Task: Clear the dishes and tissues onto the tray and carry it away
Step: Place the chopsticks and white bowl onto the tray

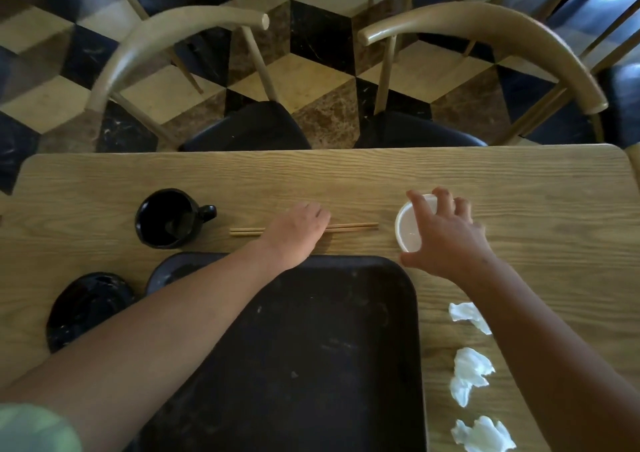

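Note:
A black tray [311, 347] lies on the wooden table [346, 174] in front of me. Just beyond it lie a pair of wooden chopsticks [353, 226]; my left hand [294, 233] rests over their middle, fingers curled down on them. To the right, my right hand [446, 236] wraps its spread fingers around the rim of a small white bowl [408, 229]. A black mug [169, 219] stands at the left, a black dish [86, 309] nearer the front left. Three crumpled white tissues [471, 372] lie in a row right of the tray.
Two wooden chairs [242, 129] with black seats are pushed in at the far edge of the table. A chequered floor lies beyond. The table's right corner is rounded near the far right.

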Demonstrator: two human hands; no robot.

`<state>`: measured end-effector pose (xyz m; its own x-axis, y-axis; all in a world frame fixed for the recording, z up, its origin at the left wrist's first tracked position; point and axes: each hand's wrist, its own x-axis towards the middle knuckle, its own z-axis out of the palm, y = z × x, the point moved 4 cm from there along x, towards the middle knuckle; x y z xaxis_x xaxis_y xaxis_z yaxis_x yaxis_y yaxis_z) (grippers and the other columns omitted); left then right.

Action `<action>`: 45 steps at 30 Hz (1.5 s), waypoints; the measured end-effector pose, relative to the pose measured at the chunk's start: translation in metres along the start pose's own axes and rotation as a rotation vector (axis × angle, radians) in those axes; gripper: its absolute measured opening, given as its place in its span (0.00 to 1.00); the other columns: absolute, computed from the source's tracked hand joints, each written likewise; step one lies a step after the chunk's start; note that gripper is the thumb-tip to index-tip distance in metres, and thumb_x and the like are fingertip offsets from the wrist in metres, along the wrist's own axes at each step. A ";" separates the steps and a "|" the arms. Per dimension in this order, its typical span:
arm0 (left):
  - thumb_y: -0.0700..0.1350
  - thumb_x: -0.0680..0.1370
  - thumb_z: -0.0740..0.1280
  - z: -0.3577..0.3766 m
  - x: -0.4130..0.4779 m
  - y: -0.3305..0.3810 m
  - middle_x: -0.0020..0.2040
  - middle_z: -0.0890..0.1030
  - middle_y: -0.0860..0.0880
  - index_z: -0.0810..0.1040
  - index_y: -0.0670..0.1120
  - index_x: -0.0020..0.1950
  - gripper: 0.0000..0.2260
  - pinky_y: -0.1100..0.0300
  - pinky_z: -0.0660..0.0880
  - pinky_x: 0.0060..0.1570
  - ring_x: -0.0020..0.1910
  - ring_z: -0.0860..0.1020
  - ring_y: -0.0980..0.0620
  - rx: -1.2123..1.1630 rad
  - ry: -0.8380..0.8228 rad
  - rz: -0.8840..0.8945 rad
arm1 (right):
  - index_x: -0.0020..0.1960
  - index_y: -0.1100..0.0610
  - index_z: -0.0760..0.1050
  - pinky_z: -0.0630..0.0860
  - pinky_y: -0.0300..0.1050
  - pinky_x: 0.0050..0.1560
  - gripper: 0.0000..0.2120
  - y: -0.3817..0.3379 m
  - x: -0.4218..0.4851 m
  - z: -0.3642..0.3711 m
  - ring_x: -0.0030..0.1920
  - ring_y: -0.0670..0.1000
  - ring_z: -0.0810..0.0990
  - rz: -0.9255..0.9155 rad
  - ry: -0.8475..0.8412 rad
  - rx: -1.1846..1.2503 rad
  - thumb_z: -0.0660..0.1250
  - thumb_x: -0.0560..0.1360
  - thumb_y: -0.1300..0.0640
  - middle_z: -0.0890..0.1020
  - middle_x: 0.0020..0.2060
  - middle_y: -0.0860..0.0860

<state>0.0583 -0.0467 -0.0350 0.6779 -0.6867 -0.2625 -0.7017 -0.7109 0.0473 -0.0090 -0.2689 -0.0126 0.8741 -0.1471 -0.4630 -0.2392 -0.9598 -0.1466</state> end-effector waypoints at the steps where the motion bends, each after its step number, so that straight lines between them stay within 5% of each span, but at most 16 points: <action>1: 0.35 0.74 0.66 -0.004 0.000 0.001 0.49 0.76 0.47 0.75 0.44 0.57 0.13 0.61 0.63 0.38 0.42 0.66 0.54 0.004 -0.010 -0.001 | 0.76 0.44 0.48 0.68 0.73 0.62 0.53 -0.001 0.000 -0.001 0.74 0.67 0.56 0.003 0.010 0.000 0.77 0.62 0.39 0.54 0.76 0.57; 10: 0.37 0.75 0.67 -0.030 -0.018 0.010 0.50 0.76 0.48 0.76 0.44 0.55 0.10 0.58 0.76 0.45 0.42 0.66 0.54 -0.045 -0.006 -0.070 | 0.75 0.44 0.52 0.71 0.70 0.60 0.51 -0.010 -0.009 -0.008 0.71 0.66 0.60 -0.001 -0.017 0.032 0.78 0.61 0.39 0.58 0.74 0.58; 17: 0.33 0.71 0.67 -0.041 -0.057 0.023 0.41 0.70 0.48 0.70 0.46 0.43 0.10 0.57 0.63 0.36 0.37 0.65 0.51 -0.053 0.029 -0.068 | 0.75 0.44 0.53 0.72 0.68 0.59 0.50 -0.014 -0.041 -0.028 0.70 0.65 0.62 0.006 0.029 0.044 0.77 0.62 0.39 0.60 0.72 0.58; 24: 0.35 0.73 0.68 -0.017 -0.094 0.013 0.45 0.75 0.46 0.75 0.42 0.48 0.07 0.57 0.67 0.37 0.39 0.66 0.52 -0.111 -0.017 -0.030 | 0.75 0.45 0.53 0.74 0.66 0.58 0.50 -0.040 -0.070 -0.011 0.69 0.64 0.63 0.031 0.003 0.071 0.77 0.62 0.39 0.59 0.71 0.57; 30: 0.39 0.74 0.69 0.005 -0.106 0.002 0.51 0.77 0.47 0.76 0.44 0.57 0.12 0.57 0.77 0.42 0.45 0.76 0.51 -0.084 -0.080 0.030 | 0.73 0.45 0.53 0.74 0.64 0.57 0.50 -0.062 -0.091 0.015 0.68 0.62 0.63 0.083 -0.011 0.084 0.76 0.60 0.39 0.59 0.70 0.56; 37: 0.39 0.75 0.69 0.020 -0.108 -0.018 0.51 0.77 0.48 0.76 0.46 0.58 0.12 0.62 0.70 0.39 0.42 0.71 0.55 -0.043 -0.094 0.057 | 0.75 0.45 0.52 0.74 0.61 0.57 0.50 -0.083 -0.097 0.040 0.67 0.62 0.63 0.106 0.007 0.079 0.74 0.60 0.39 0.59 0.71 0.56; 45: 0.36 0.69 0.73 0.020 -0.112 -0.027 0.53 0.77 0.46 0.75 0.43 0.59 0.20 0.57 0.74 0.45 0.48 0.76 0.48 0.013 -0.067 0.074 | 0.74 0.45 0.52 0.73 0.62 0.58 0.49 -0.097 -0.090 0.053 0.68 0.62 0.62 0.094 0.007 0.050 0.74 0.60 0.39 0.59 0.71 0.56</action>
<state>-0.0031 0.0526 -0.0262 0.6080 -0.7256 -0.3222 -0.7527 -0.6559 0.0565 -0.0870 -0.1497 -0.0026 0.8497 -0.2383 -0.4704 -0.3415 -0.9284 -0.1465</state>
